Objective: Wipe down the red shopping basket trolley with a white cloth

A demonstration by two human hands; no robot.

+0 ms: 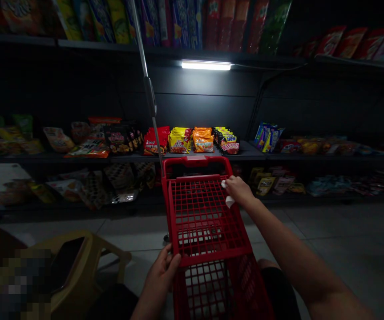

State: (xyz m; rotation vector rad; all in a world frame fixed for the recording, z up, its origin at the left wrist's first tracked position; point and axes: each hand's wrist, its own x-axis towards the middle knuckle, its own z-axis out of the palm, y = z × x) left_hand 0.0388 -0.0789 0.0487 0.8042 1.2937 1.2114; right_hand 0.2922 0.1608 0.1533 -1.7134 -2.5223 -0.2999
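as left hand (160, 276) grips red wire cart (205, 218), right (240, 190) holds cloth (229, 201).

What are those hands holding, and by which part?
The left hand grips the near edge of a red wire shopping cart; the right hand holds a white cloth on its far rim.

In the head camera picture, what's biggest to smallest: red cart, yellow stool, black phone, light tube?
1. Red shopping cart
2. Yellow plastic stool
3. Black phone and light tube: they look about alike, so I won't rank them.

Head cam looks fwd & down over red shopping cart (196, 161) at snack shelves (245, 152), prob. fairly near; dim.
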